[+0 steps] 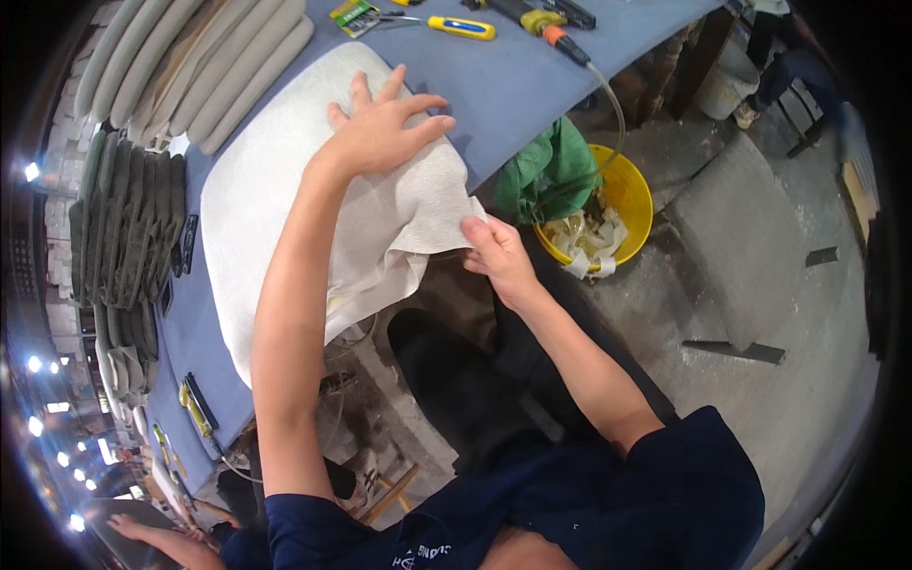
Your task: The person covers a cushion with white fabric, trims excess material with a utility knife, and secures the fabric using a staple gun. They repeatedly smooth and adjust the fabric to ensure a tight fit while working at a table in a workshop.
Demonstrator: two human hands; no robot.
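Observation:
A padded panel covered in pale grey-white fabric (261,180) lies on the blue worktable, its near edge hanging over the table's side. My left hand (385,133) rests on top of it with fingers spread, pressing on the far right part. At the panel's near right corner, my right hand (501,258) pinches the loose edge of the cover, thumb on top. Between the hands and along the near edge the fabric hangs in folds. What lies under the cover is hidden.
Stacks of pale padded panels (204,66) and dark panels (128,218) stand at the left. A yellow-handled screwdriver (461,28) and an air tool (541,24) with a hose lie at the table's far side. Right of the table, a yellow bucket (638,204) holds scraps beside green cloth (546,176).

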